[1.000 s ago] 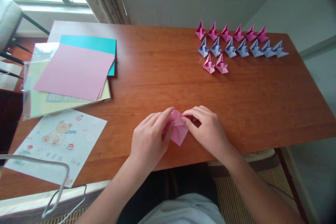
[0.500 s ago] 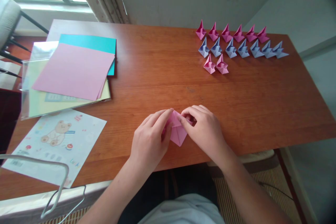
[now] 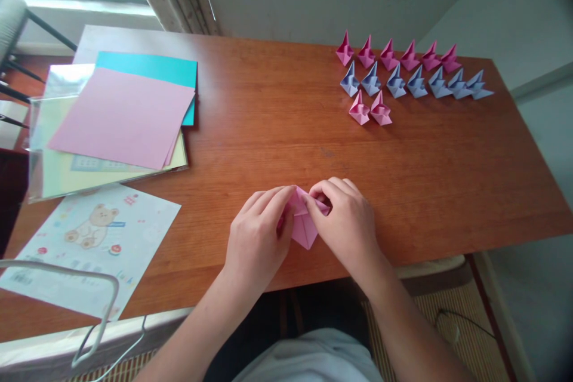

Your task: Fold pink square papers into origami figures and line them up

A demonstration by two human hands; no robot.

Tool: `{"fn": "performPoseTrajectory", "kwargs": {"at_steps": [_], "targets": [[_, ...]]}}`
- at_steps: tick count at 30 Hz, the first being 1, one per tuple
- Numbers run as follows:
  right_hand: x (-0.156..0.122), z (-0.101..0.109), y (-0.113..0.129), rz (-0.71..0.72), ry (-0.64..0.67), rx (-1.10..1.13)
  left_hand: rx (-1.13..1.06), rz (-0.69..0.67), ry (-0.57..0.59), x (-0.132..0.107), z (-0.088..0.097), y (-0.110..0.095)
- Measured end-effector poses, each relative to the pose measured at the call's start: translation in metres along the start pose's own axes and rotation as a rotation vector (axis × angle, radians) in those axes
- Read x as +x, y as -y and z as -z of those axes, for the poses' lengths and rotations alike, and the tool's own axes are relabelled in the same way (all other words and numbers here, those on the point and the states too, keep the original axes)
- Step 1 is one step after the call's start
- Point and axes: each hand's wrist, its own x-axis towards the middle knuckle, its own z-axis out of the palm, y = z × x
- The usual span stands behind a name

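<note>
A piece of pink paper, folded into a small angular shape (image 3: 304, 228), is near the front edge of the brown wooden surface (image 3: 447, 179), roughly midway between its left and right edges. One point aims at the front edge, with a straight crease running up from it; a narrower tip points toward the back edge. A fold line crosses above the crease. On the right, a flap juts out. Both sides are partly hidden.

Folded pink paper (image 3: 305, 231) partly hidden behind the fingers (image 3: 281, 198), pale chair (image 3: 11, 17) cut off by the left edge
</note>
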Motion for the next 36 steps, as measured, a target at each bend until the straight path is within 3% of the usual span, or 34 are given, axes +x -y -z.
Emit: {"fn": "performPoseTrajectory", "kwargs": {"at_steps": [36], "targets": [[0.0031,-0.0009,0.0008,-0.034,0.007,-0.005,-0.017,-0.003,-0.004,0.0006,-0.0019,0.0004]]}}
